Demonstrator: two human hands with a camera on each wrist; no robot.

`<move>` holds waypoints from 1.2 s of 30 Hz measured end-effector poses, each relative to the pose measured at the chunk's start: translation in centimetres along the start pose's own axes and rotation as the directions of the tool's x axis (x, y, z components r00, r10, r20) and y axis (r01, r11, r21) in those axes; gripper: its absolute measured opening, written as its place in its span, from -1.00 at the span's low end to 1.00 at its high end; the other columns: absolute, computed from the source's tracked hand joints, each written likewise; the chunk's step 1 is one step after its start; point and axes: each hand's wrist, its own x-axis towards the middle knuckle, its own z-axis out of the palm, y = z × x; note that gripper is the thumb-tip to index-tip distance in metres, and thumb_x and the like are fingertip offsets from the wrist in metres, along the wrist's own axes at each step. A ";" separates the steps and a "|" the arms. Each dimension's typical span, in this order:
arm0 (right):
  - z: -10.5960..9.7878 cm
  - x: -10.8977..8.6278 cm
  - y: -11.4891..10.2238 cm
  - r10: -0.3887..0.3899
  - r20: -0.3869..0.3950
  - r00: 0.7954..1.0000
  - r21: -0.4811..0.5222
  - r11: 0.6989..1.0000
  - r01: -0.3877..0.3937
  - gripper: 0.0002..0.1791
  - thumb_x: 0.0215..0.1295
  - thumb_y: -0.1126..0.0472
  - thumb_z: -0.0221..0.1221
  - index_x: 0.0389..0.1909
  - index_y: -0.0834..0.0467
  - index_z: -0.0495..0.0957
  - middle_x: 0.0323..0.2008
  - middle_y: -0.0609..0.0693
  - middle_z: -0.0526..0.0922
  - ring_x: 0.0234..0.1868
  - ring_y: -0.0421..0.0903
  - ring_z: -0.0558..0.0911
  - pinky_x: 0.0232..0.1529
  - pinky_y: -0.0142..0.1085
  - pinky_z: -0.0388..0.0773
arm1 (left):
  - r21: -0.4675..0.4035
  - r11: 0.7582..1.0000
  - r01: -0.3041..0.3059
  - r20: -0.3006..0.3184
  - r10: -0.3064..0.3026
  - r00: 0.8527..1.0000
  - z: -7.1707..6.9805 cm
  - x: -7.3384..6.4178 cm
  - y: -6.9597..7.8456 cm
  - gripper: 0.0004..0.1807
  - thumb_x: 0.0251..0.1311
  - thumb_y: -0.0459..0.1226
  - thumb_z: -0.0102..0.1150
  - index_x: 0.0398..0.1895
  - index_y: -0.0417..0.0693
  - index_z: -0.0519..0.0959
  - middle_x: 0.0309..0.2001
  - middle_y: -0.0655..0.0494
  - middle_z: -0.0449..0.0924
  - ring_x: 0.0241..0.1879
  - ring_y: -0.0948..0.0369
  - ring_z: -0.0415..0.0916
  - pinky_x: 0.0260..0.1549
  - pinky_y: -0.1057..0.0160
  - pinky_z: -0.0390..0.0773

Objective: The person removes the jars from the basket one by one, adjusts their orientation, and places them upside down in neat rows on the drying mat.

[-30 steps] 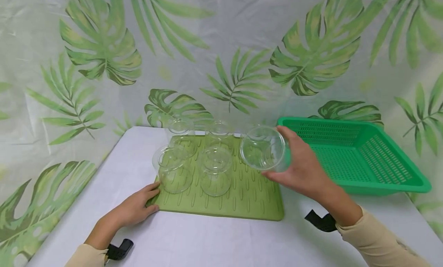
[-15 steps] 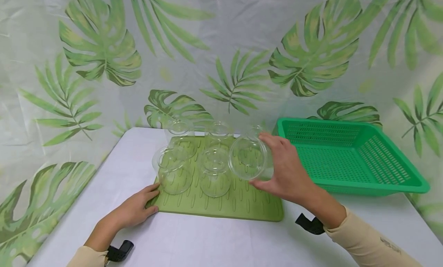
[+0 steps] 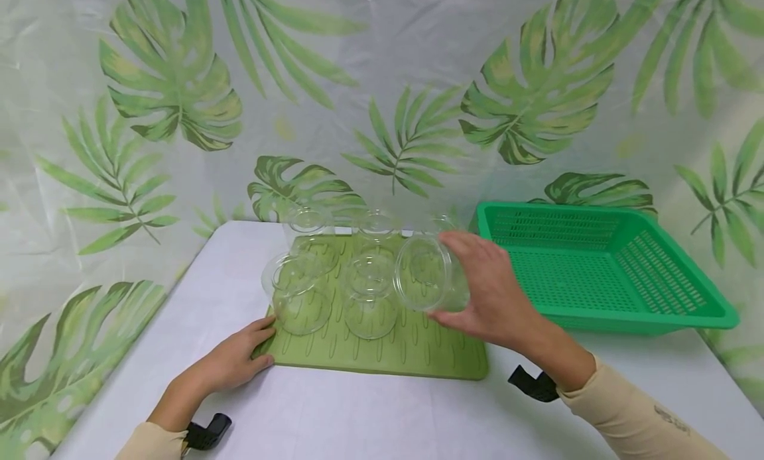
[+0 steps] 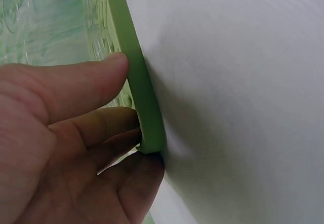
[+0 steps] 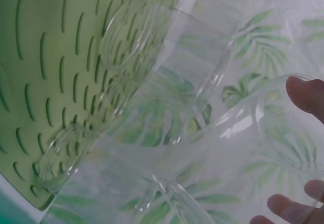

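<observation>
My right hand (image 3: 492, 287) grips a clear glass cup (image 3: 412, 278), thumb below and fingers above. The cup is tipped with its round mouth facing left and toward the head camera, over the right part of a green ridged drying mat (image 3: 430, 354). My left hand (image 3: 233, 357) holds the mat's front left corner; in the left wrist view the thumb (image 4: 114, 74) presses one edge and the fingers curl at the corner. Several more clear cups stand on the mat in two rows, among them a front left cup (image 3: 301, 314) and a front middle cup (image 3: 371, 317).
A green plastic basket (image 3: 656, 324) with slotted walls stands to the right of the mat, close to my right hand. White cloth (image 3: 358, 413) covers the table. Behind it hangs a leaf-patterned sheet (image 3: 412, 36).
My right hand has carried the cup left and slightly down over the mat, then turned it a little further sideways. My left hand has stayed at the mat's corner.
</observation>
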 end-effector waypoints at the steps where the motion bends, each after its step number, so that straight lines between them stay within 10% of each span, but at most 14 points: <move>1: -0.1 0.0 0.0 0.006 0.009 1.000 -0.004 1.000 -0.006 0.21 -0.39 -0.09 0.62 0.37 0.23 0.27 0.27 0.20 0.45 0.29 0.23 0.41 0.18 0.26 0.35 | -0.001 1.000 0.004 0.004 -0.004 1.000 0.0 0.0 0.0 -0.39 0.28 -0.25 0.23 0.28 -0.50 0.39 0.45 -0.35 0.20 0.40 -0.33 0.21 0.30 -0.28 0.35; 16: -0.5 0.0 -0.1 0.012 0.048 0.999 -0.062 0.998 -0.009 0.20 -0.36 -0.17 0.59 0.38 0.18 0.32 0.24 0.16 0.51 0.24 0.21 0.48 0.13 0.24 0.44 | 0.015 0.999 -0.034 -0.052 0.034 0.998 -0.1 0.3 -0.8 -0.41 0.25 -0.24 0.27 0.26 -0.44 0.43 0.42 -0.33 0.27 0.38 -0.31 0.26 0.27 -0.27 0.38; 25: -0.9 0.0 -0.3 0.026 0.073 0.997 -0.066 0.998 -0.022 0.20 -0.35 -0.19 0.58 0.39 0.17 0.31 0.24 0.15 0.50 0.25 0.20 0.46 0.15 0.23 0.42 | 0.063 0.998 -0.025 -0.317 0.044 0.948 -1.3 -0.9 -1.4 -0.64 0.23 -0.33 0.25 0.08 -0.28 0.61 0.13 -0.23 0.62 0.14 -0.23 0.56 0.09 -0.22 0.56; 27: -0.9 -0.1 -0.3 0.028 0.078 0.997 -0.062 0.998 -0.023 0.20 -0.35 -0.19 0.58 0.40 0.16 0.30 0.24 0.14 0.49 0.26 0.20 0.45 0.16 0.23 0.42 | 0.100 0.994 0.044 -0.437 0.004 0.900 -2.4 -1.6 -0.9 -0.69 0.22 -0.32 0.24 0.02 -0.25 0.64 0.03 -0.23 0.68 -0.01 -0.21 0.64 -0.10 -0.22 0.61; 29: -0.9 -0.1 -0.3 0.030 0.079 0.996 -0.058 0.998 -0.025 0.21 -0.35 -0.19 0.58 0.40 0.17 0.30 0.25 0.15 0.49 0.26 0.20 0.45 0.16 0.23 0.41 | 0.122 0.987 0.108 -0.577 -0.018 0.816 -3.6 -2.1 -0.2 -0.71 0.20 -0.32 0.24 -0.02 -0.23 0.65 -0.06 -0.23 0.71 -0.14 -0.20 0.67 -0.27 -0.21 0.61; 34: -1.1 -0.1 -0.1 0.022 0.062 0.998 -0.043 0.999 -0.019 0.22 -0.37 -0.16 0.60 0.40 0.20 0.29 0.25 0.18 0.49 0.25 0.21 0.45 0.16 0.24 0.40 | 0.063 0.998 -0.005 -0.863 0.057 0.501 -6.3 -2.4 2.6 -0.72 0.13 -0.46 0.23 -0.06 -0.31 0.64 -0.15 -0.27 0.69 -0.19 -0.14 0.61 -0.24 0.30 0.53; 36: -1.1 -0.1 -0.1 0.021 0.059 0.998 -0.042 0.999 -0.018 0.22 -0.36 -0.15 0.60 0.40 0.20 0.29 0.26 0.18 0.49 0.25 0.22 0.45 0.17 0.24 0.40 | 0.066 0.992 -0.111 -0.899 0.108 0.426 -7.0 -2.1 4.1 -0.70 0.11 -0.50 0.23 -0.05 -0.32 0.64 -0.13 -0.25 0.68 -0.14 -0.11 0.58 -0.13 0.53 0.38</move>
